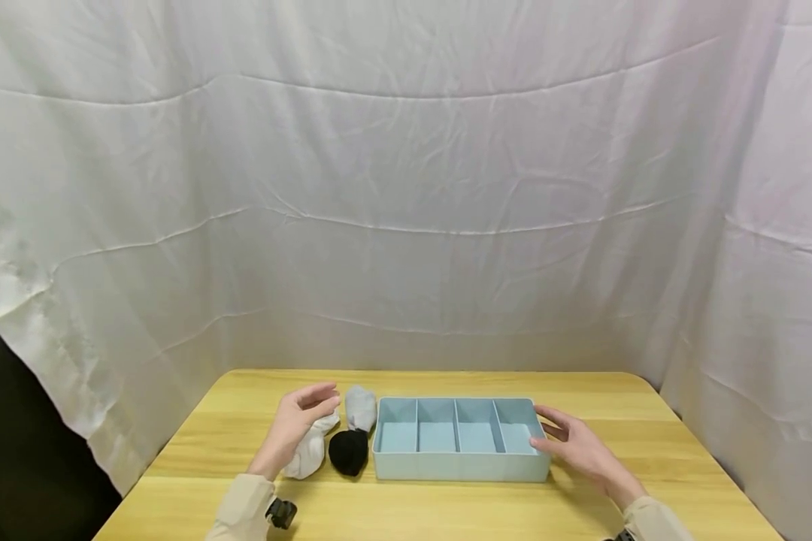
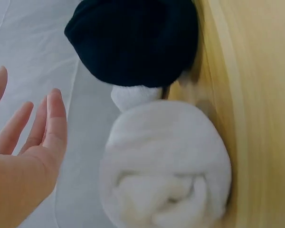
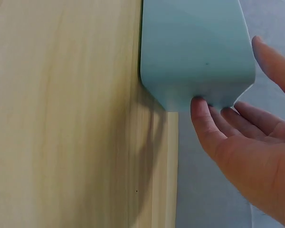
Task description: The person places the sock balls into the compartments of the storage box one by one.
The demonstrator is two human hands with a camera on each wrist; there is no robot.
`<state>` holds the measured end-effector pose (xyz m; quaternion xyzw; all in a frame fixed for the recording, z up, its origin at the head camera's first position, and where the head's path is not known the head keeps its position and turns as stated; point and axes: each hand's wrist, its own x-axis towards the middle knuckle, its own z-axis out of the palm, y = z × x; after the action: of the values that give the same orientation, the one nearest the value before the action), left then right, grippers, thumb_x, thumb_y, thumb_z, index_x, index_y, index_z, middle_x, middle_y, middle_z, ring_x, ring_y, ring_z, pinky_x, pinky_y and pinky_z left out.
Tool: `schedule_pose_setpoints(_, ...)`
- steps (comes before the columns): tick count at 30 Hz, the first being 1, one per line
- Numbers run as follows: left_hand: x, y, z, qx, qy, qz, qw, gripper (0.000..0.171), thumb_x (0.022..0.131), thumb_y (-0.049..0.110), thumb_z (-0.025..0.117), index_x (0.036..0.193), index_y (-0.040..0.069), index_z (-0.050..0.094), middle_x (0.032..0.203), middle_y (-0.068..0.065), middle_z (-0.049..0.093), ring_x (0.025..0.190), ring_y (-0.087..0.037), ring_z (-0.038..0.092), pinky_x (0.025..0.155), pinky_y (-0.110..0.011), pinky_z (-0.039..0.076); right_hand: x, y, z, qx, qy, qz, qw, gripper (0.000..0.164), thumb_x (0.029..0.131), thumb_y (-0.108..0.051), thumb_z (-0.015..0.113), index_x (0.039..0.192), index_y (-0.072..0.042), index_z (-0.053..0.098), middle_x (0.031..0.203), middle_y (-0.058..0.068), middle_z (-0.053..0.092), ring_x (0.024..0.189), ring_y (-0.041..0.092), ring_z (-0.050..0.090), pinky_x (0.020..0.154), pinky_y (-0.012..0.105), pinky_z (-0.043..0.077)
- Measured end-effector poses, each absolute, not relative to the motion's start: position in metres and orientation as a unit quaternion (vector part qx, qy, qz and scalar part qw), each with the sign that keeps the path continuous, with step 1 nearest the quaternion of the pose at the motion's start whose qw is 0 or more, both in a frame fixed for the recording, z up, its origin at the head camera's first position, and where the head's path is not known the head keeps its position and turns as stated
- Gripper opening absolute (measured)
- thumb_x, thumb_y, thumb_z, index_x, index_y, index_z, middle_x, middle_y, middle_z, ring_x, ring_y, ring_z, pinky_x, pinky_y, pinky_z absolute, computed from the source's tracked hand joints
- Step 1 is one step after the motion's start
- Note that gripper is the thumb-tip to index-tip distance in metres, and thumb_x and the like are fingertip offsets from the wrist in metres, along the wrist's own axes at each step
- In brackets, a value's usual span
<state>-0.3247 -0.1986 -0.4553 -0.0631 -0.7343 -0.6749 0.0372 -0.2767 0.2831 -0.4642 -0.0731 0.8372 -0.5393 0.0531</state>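
In the head view my left hand (image 1: 302, 421) hovers above a rolled pair of white socks (image 1: 307, 456), fingers loosely bent and nothing held. The left wrist view shows this hand (image 2: 35, 137) apart from the white roll (image 2: 166, 161) and a black sock roll (image 2: 135, 40). Beside the white roll in the head view lie the black roll (image 1: 348, 452) and a light grey sock roll (image 1: 361, 408). At the right end of a pale blue box (image 1: 462, 466), my right hand (image 1: 578, 453) has its thumb at the rim. In the right wrist view, its fingertips (image 3: 199, 107) touch the end wall.
The box has several compartments in a row, split by thin dividers (image 1: 456, 426). It stands on a light wooden table (image 1: 406, 511). White cloth (image 1: 446, 188) hangs behind and at both sides. Something black (image 1: 27, 436) is at the far left.
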Motion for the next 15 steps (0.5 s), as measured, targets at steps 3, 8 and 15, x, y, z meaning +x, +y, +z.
schedule_pose_setpoints(3,-0.324,-0.204,-0.457,-0.060,-0.736,-0.673,0.041,0.045,0.086,0.015,0.076,0.126,0.001,0.064,0.118,-0.013,0.068,0.100,-0.011,0.067,0.087,-0.024,0.054,-0.277,0.284,-0.467,-0.071,0.835,-0.543,0.056,0.077,0.091,-0.021,0.071,0.151,0.003,0.029,0.156,0.028,0.026,0.139,0.049,0.032,0.106,0.050,0.043)
schedule_pose_setpoints(8,-0.323,-0.212,-0.458,-0.055,-0.748,-0.659,0.049,0.045,0.085,0.013,0.077,0.125,-0.002,0.064,0.119,-0.020,0.067,0.097,-0.007,0.066,0.086,-0.019,0.052,-0.279,0.284,-0.469,-0.064,0.832,-0.548,0.052,0.074,0.091,-0.018,0.070,0.150,0.004,0.030,0.155,0.029,0.027,0.138,0.049,0.034,0.105,0.048,0.045)
schedule_pose_setpoints(15,-0.318,-0.223,-0.459,-0.025,-0.764,-0.643,0.049,0.043,0.085,0.009,0.076,0.123,-0.006,0.064,0.116,-0.021,0.069,0.094,-0.005,0.066,0.085,-0.017,0.051,-0.280,0.283,-0.470,-0.064,0.822,-0.564,0.052,0.074,0.092,-0.017,0.069,0.150,0.005,0.029,0.156,0.030,0.025,0.138,0.050,0.034,0.105,0.047,0.045)
